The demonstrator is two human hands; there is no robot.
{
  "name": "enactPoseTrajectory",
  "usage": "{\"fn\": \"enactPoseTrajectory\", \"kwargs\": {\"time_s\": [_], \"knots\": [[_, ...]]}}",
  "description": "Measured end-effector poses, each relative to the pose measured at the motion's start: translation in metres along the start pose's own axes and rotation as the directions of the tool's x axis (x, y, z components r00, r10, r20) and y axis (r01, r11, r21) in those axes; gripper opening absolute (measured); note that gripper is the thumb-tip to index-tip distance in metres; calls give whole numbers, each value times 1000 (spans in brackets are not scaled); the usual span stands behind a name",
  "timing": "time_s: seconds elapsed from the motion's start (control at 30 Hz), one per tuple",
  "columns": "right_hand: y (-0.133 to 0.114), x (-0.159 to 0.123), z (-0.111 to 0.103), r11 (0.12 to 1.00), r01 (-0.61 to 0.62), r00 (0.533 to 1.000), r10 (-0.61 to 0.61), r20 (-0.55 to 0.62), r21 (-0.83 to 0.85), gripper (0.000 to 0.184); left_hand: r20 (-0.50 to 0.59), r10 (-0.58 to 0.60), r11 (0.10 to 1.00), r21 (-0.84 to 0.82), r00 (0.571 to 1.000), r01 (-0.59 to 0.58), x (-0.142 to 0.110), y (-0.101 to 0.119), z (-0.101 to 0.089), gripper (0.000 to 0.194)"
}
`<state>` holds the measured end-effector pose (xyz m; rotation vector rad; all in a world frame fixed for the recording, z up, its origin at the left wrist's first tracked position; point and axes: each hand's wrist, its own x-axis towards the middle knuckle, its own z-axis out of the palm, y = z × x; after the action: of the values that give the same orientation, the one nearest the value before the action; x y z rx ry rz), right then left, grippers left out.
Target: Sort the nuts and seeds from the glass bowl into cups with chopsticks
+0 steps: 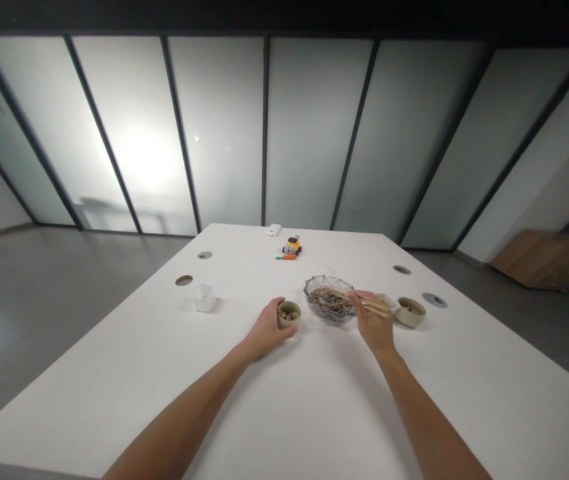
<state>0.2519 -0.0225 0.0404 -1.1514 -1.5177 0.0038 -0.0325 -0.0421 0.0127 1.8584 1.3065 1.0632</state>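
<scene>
My left hand is curled round a small greenish cup that stands on the white table and has some sunflower seeds in its bottom. To its right sits a clear glass bowl with a scalloped rim, heaped with striped sunflower seeds. My right hand grips a pair of wooden chopsticks, whose tips reach down over the seeds in the bowl. Whether a seed is pinched between the tips is too small to tell.
Right of my right hand stands a greenish bowl beside a partly hidden white container. Another white container is at the left. Farther back lie a toy car, a toy carrot and a white box. The table has several round holes.
</scene>
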Motion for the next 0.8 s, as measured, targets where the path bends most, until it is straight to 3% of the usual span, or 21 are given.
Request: {"fn": "enactPoseTrajectory", "kwargs": {"time_s": [0.37, 0.8], "knots": [[18, -5, 19, 983, -56, 996, 41, 85, 175, 43, 13, -2, 1000, 14, 1000, 2, 0, 3, -2, 70], [25, -5, 16, 999, -52, 998, 52, -17, 8, 55, 10, 4, 1000, -4, 1000, -4, 1, 0, -1, 69]]}}
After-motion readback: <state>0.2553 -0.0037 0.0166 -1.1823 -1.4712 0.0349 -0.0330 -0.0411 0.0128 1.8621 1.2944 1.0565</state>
